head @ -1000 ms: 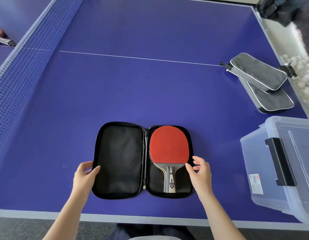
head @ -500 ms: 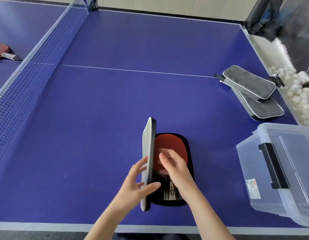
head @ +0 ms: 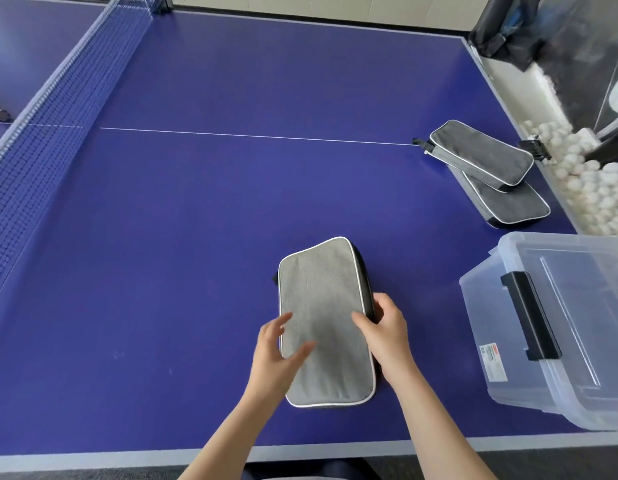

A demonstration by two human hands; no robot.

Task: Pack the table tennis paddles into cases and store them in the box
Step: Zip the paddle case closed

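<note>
Our left hand (head: 276, 362) lies spread on the grey case (head: 321, 299), lower centre; our right hand (head: 387, 332) pinches its edge. Lifted unzipped, it may gape and spill any paddle inside.

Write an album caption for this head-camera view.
The left hand rests on a folded grey case, right hand grips its edge; two more cases, clear box nearby.
</note>
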